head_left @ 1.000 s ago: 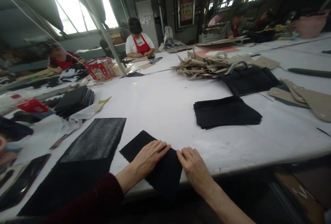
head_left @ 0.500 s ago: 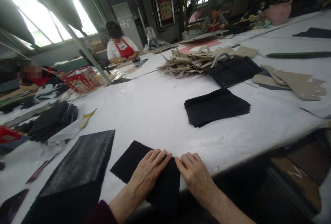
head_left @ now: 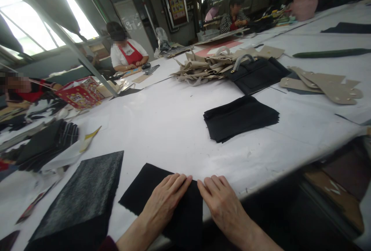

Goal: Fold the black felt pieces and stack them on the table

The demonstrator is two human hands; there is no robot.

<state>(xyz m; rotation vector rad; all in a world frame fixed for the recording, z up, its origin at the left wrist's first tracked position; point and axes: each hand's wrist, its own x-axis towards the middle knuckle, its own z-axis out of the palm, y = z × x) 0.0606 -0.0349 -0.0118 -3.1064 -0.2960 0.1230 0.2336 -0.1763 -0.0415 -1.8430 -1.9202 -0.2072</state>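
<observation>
A piece of black fabric (head_left: 145,186) lies at the table's near edge, its lower part hanging toward me. Across it rests my left hand (head_left: 169,194), with the fingers bent and pressed together at the far edge. At the right corner of the same piece, my right hand (head_left: 219,196) has curled fingers, and its thumb and fingertips pinch the edge. The two hands nearly meet there; the undersides of the fingers are hidden. To the left lies a stack of dark fabric with a greyish speckled top (head_left: 84,191). A stack of black fabric pieces (head_left: 242,119) sits beyond my right hand.
On the white table (head_left: 150,123) are a black bag (head_left: 259,74), a heap of beige pieces (head_left: 199,67), beige straps (head_left: 327,85) and a green cucumber-like object (head_left: 330,53). Dark folded cloth (head_left: 43,145) and a red box (head_left: 79,92) stand left. Several co-workers sit farther back.
My view has turned slightly, so the background sits a little farther left. Both hands keep nearly the same place and hold on the black fabric.
</observation>
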